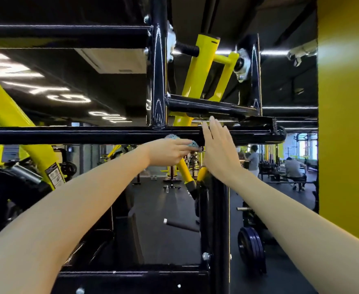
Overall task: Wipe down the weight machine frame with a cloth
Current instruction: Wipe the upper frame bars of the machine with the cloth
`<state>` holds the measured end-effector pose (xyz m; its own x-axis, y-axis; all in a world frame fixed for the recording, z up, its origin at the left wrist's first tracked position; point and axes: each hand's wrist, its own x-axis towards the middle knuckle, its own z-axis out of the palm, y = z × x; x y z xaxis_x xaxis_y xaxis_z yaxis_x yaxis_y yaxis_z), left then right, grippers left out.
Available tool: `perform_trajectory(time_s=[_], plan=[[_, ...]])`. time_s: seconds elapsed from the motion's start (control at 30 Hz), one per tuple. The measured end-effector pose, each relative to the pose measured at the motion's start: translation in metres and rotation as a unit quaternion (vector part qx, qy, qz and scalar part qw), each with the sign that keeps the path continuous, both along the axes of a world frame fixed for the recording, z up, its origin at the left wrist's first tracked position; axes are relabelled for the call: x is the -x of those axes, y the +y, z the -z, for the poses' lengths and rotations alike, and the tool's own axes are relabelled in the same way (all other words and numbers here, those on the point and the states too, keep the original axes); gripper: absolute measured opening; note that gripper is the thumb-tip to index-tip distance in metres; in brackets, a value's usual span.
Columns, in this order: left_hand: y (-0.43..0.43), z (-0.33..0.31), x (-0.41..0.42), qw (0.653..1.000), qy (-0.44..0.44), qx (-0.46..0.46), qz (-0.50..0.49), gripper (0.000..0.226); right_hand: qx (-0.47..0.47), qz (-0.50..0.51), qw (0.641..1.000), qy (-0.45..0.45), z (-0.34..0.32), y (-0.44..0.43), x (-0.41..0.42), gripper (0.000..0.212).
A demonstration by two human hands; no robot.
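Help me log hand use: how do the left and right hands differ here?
The left hand grips a bluish cloth; the right hand holds nothing. The left hand's fingers are curled, the right hand's straight and pointing up. Both are raised at the black horizontal bar.

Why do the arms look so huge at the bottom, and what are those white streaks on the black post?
Head view: the wide-angle lens stretches the forearms toward the corners; the streaks on the black post look like reflected ceiling lights; the yellow pillar carries pale glare; the cloth in the left hand looks blurred.
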<state>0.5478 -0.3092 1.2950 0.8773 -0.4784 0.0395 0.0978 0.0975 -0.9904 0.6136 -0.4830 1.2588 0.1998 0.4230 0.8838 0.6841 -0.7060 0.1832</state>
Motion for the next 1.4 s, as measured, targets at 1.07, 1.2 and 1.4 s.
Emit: perform_trajectory(time_s=[1.07, 1.2, 1.4], plan=[[0.426, -0.003, 0.282, 0.965, -0.009, -0.190, -0.178, 0.037, 0.043, 0.044, 0.974, -0.216, -0.004, 0.430, 0.252, 0.064], [0.487, -0.003, 0.335, 0.968, -0.021, -0.169, -0.185, 0.032, 0.062, 0.062, 0.972, -0.217, -0.013, 0.477, 0.293, 0.062], [0.533, 0.001, 0.382, 0.967, -0.032, -0.131, -0.215, 0.037, 0.050, 0.098, 0.982, -0.152, -0.019, 0.519, 0.327, 0.049]])
